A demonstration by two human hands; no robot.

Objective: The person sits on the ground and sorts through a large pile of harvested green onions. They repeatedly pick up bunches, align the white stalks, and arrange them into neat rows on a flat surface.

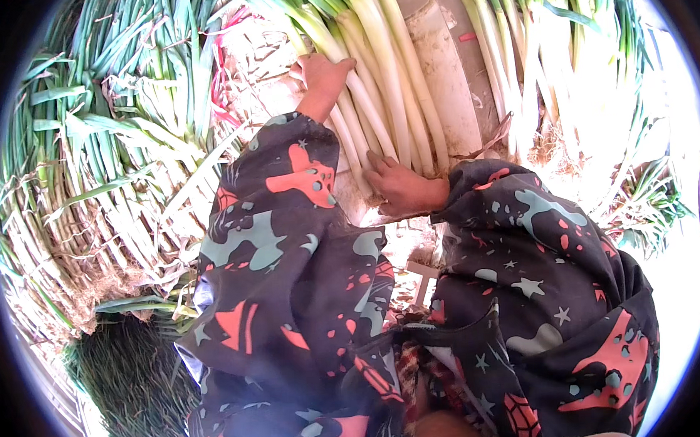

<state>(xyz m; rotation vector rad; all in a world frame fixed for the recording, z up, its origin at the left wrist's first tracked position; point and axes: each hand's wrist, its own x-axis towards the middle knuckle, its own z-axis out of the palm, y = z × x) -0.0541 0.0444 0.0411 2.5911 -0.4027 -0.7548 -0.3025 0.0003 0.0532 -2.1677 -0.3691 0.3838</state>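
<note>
A row of peeled green onions point(400, 95) with long white stalks lies before me, green leaves towards the top edge. My left hand point(322, 78) rests over the upper stalks at the row's left side, thumb out to the right; whether it grips a stalk is hidden. Lower down, my right hand point(404, 185) lies at the root ends, its fingertips touching the lower left stalks. Its fingers are partly bent, and I cannot tell whether they hold anything. Patterned dark sleeves cover both arms.
Unpeeled green onions point(95, 198) with roots and dry leaves are heaped at the left. Another bunch of white-stalked onions point(547, 78) lies at the right. Between the bunches runs a pale, dirty board point(443, 71). A red strap point(221, 84) and dry peelings point(260, 54) lie left of my left hand.
</note>
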